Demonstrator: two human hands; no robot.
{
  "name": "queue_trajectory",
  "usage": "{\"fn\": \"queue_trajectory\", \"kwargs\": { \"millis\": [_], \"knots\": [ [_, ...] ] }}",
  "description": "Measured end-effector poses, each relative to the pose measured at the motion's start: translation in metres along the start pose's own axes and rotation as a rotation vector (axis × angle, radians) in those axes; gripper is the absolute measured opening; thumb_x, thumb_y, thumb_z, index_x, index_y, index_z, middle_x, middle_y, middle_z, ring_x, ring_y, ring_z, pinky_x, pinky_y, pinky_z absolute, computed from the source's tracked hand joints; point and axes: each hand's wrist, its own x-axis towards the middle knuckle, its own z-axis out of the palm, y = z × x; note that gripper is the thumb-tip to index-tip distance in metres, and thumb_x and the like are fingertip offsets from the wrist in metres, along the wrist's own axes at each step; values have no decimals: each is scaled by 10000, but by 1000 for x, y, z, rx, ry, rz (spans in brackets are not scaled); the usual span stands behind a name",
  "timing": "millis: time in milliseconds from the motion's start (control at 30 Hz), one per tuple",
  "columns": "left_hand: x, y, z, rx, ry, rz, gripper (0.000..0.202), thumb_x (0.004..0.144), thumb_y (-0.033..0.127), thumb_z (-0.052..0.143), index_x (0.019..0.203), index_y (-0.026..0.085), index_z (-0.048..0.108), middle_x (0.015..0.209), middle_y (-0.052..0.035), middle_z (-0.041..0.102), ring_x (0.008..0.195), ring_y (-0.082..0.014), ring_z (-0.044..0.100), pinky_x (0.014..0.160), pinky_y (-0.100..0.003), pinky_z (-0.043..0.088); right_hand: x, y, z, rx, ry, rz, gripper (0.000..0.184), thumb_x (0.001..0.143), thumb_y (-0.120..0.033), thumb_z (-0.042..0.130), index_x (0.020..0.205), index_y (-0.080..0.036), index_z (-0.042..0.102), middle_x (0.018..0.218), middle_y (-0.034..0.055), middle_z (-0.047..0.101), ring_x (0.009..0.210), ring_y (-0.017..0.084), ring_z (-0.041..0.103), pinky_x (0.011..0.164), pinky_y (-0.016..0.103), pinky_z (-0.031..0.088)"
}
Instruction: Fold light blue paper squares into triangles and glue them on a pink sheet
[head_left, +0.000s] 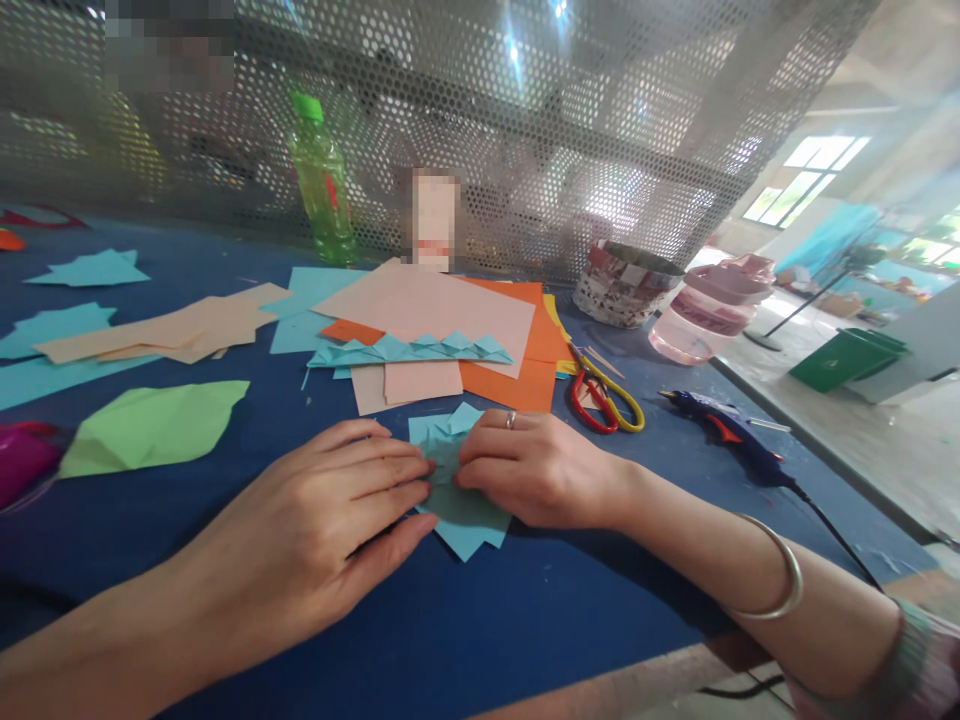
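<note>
We see a light-blue folded paper lying on the blue bench, right in front of us and beneath both hands. It is matte and crisp, with flat layers, pointed corners jutting at the lower edge and a small raised flap at the top; the creases in its middle are partly hidden by our fingers.

Our left hand lies flattened, its grip unclenched, fingers straight and their tips touching the paper's left side. Our right hand curls over the other side, fingertips on the surface; we cannot tell whether its grip pinches the paper.

Just beyond lies a strip of small blue folded triangles, toothed along its top, partly over a smooth pale-pink sheet. Orange sheets sit beneath that. To the left, we have a creased, leaf-shaped green paper; to the right, scissors with red and yellow handles.
</note>
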Motion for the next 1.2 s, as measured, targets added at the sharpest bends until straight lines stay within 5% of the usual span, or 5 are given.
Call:
{"fn": "queue_trajectory", "kwargs": {
  "millis": [567, 867, 1067, 1200],
  "knots": [
    [3, 1, 0, 32, 5, 14, 246, 1032, 252, 564, 1206, 135, 695, 1070, -72, 775, 991, -235, 708, 946, -415, 536, 1, -1, 0, -53, 13, -44, 310, 1053, -101, 426, 920, -115, 705, 913, 95, 716, 901, 187, 610, 822, 296, 542],
    [3, 2, 4, 27, -77, -6, 220, 1039, 268, 548, 1054, 174, 746, 1047, -71, 717, 980, -245, 663, 903, -427, 532, 0, -1, 0, -79, 9, -49, 291, 1040, -89, 438, 912, -123, 698, 895, 85, 703, 885, 186, 608, 802, 298, 539],
    [4, 3, 2, 24, -84, -9, 233, 1042, 252, 531, 998, 166, 743, 1065, -82, 717, 981, -248, 660, 911, -439, 521, -2, 2, 2, -52, 115, -53, 235, 908, -46, 468, 864, -143, 678, 866, 76, 711, 817, 184, 618, 748, 313, 559],
    [5, 3, 1, 35, -68, 11, 236, 1042, 247, 535, 1028, 163, 754, 1051, -86, 723, 962, -243, 669, 888, -417, 526, -2, 4, 3, -26, 218, -15, 296, 865, -35, 458, 987, -124, 712, 934, 90, 731, 850, 188, 632, 743, 320, 576]
  ]
}}
